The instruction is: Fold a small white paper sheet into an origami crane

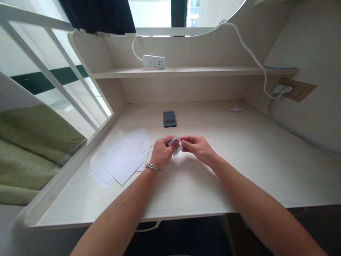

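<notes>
A small piece of folded white paper is held between my two hands above the middle of the desk. My left hand, with a ring and a chain bracelet at the wrist, pinches its left side. The fingertips of my right hand close on its right edge. Parts of the paper are covered by the fingers, so its full shape cannot be made out. Loose sheets of white paper lie in an overlapping pile left of my hands. A folded paper crane sits at the back right of the desk.
A dark phone-like object, partly blurred, lies behind my hands on the pale desk. A white power strip rests on the shelf. Its white cable drops to a wall socket at right. A railing borders the left.
</notes>
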`<state>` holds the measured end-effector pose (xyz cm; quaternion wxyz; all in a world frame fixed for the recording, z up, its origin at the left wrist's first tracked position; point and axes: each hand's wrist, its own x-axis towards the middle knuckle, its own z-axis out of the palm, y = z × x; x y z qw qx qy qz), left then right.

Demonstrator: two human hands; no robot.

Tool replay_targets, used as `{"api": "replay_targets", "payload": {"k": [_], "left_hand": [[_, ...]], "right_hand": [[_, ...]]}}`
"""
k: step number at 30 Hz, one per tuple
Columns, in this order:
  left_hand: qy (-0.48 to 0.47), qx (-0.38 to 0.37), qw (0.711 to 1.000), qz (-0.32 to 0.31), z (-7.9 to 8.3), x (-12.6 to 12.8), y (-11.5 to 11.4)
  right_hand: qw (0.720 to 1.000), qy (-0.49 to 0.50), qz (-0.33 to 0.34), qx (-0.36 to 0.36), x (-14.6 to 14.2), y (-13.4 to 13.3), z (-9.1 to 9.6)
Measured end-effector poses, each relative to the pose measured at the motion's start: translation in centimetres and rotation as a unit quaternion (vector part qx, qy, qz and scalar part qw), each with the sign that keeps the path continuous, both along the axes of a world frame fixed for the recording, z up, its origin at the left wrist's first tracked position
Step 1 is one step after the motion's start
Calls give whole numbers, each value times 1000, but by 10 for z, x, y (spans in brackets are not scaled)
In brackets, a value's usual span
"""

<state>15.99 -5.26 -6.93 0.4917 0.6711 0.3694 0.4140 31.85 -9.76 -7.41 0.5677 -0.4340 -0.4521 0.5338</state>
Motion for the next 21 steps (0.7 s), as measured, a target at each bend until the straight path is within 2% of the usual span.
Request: {"api": "replay_targets", "payload": {"k": [6,13,16,21], "left_hand": [[-2,1,1000,-11,-2,1,-2],[-68,-30,996,-46,1,5,-4],[-90,-65,992,-52,3,6,-6],[-139,-166,975,-58,7,6,-10]], "right_hand": [[992,-90,-56,64,-5,1,-3],[963,-194,-149,111,-10,-4,2],[948,-233,-181,122,-11,-6,3],[922,-285,-220,140,-11,-8,3]]}}
